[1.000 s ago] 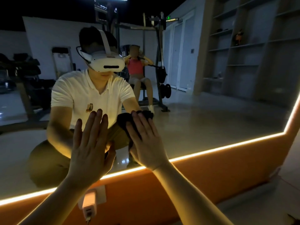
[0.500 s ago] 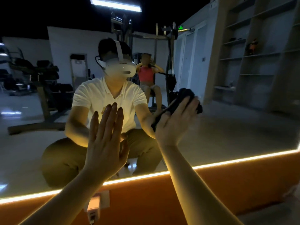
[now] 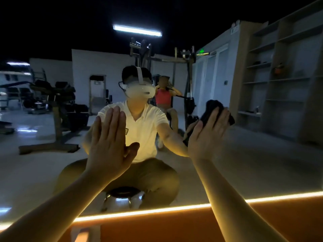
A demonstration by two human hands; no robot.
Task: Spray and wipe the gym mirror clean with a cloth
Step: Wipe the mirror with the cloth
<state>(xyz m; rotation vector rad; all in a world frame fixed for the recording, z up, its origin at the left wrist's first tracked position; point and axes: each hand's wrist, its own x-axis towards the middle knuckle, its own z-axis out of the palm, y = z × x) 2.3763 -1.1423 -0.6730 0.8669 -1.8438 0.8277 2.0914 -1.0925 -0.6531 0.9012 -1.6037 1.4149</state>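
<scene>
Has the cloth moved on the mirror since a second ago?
Yes. The dark cloth under the right hand has gone up and rightward, farther above the glowing light strip along the mirror bottom edge.

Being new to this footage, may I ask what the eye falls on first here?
Two hands raised to the mirror fill the centre: the left hand lies flat on the glass, while the right hand, further right, presses a dark cloth against it. A glowing light strip runs along the mirror's lower edge, and the reflection shows the person in a white headset at mid-frame.
</scene>
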